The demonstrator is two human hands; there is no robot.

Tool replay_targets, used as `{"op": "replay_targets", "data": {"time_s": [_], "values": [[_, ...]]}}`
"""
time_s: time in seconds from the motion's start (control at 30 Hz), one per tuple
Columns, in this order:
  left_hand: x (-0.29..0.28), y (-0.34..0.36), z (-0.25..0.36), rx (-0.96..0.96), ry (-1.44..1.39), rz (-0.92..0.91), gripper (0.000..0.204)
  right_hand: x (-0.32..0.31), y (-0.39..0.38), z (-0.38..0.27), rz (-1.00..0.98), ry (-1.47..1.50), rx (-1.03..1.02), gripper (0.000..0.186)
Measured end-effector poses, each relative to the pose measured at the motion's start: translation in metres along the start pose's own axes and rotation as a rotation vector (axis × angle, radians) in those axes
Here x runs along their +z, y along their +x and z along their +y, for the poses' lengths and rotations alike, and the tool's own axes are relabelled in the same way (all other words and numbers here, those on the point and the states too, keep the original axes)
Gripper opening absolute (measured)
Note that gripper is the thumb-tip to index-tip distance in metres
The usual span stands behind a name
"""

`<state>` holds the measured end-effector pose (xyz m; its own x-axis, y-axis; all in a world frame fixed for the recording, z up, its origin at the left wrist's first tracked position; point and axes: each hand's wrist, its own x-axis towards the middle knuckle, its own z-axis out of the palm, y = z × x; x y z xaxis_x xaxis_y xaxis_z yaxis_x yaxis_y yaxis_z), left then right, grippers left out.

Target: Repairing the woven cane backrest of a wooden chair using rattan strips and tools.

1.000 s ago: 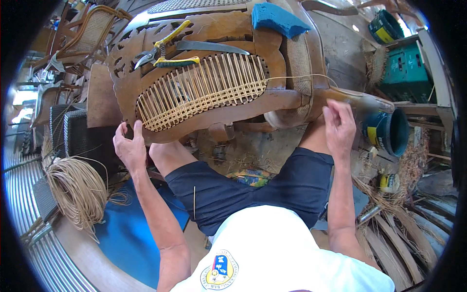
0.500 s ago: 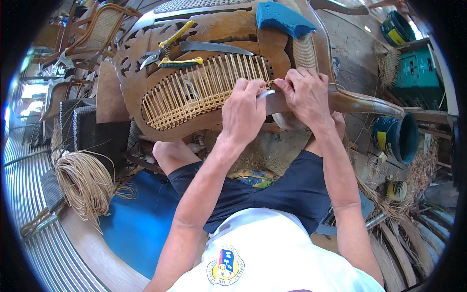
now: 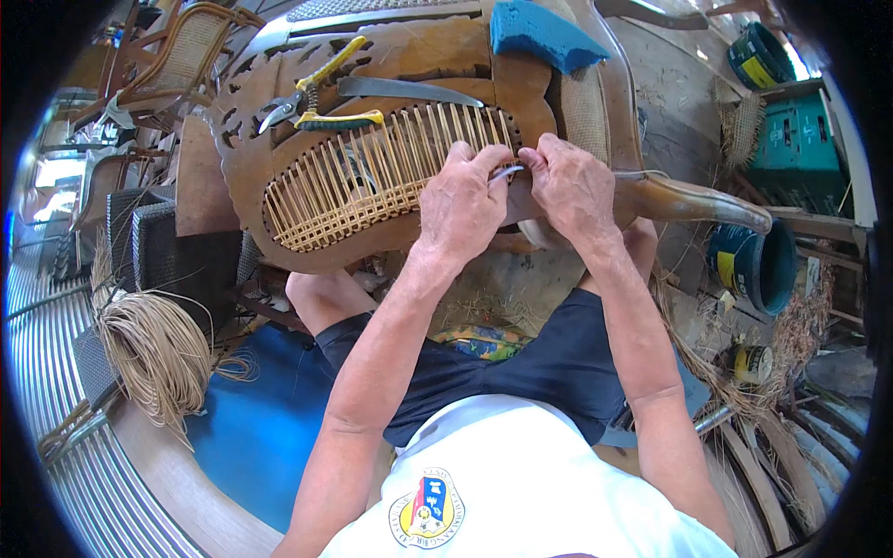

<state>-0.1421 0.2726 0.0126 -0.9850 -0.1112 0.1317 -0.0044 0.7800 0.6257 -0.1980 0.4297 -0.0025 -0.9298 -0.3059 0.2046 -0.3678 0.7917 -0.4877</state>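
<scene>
A carved wooden chair back (image 3: pixel 400 56) lies across the work in front of me. Its oval opening is partly woven with cane (image 3: pixel 349 209), dense along the near edge; upright strands cross the rest. At the right end of this oval, my left hand (image 3: pixel 462 206) is closed, with a slim whitish piece (image 3: pixel 507 172) showing at its fingers. Close beside it, my right hand (image 3: pixel 572 191) pinches a thin cane strand (image 3: pixel 640 174), part of which trails out to the right. The fingers hide where the strand meets the weave.
Yellow-handled pruning shears (image 3: pixel 312 102), a long blade (image 3: pixel 409 90) and a blue foam piece (image 3: pixel 544 35) rest on the chair. A coil of cane (image 3: pixel 158 349) lies at left. Dark buckets (image 3: pixel 777 270) and a green crate (image 3: pixel 795 144) stand at right. A curved chair leg (image 3: pixel 698 200) juts rightward.
My right hand has shifted slightly left, closer to the left hand, which has moved a little left. The view has shifted slightly; shears, blade and foam stay on the chair.
</scene>
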Motion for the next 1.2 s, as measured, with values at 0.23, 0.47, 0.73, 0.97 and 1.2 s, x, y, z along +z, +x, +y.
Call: {"op": "replay_targets", "data": {"time_s": [0.23, 0.47, 0.73, 0.97, 1.2], "values": [[0.007, -0.009, -0.008, 0.033, -0.020, 0.091, 0.022, -0.076, -0.024, 0.082, -0.141, 0.023, 0.107, 0.024], [0.002, -0.063, 0.021, 0.083, -0.114, -0.031, 0.028, -0.129, 0.013, -0.010, 0.211, 0.102, -0.154, 0.051], [-0.042, -0.210, -0.029, -0.279, -0.445, -0.263, 0.027, 0.041, 0.161, -0.144, -0.171, -0.250, -0.754, 0.121], [-0.112, -0.245, -0.069, -0.784, -0.697, -0.092, 0.023, 0.025, 0.182, -0.195, -0.462, -0.367, -0.849, 0.105], [-0.132, -0.122, -0.056, -0.340, -0.286, -0.208, 0.022, -0.025, 0.129, -0.110, -0.183, -0.062, -0.782, 0.081]]}}
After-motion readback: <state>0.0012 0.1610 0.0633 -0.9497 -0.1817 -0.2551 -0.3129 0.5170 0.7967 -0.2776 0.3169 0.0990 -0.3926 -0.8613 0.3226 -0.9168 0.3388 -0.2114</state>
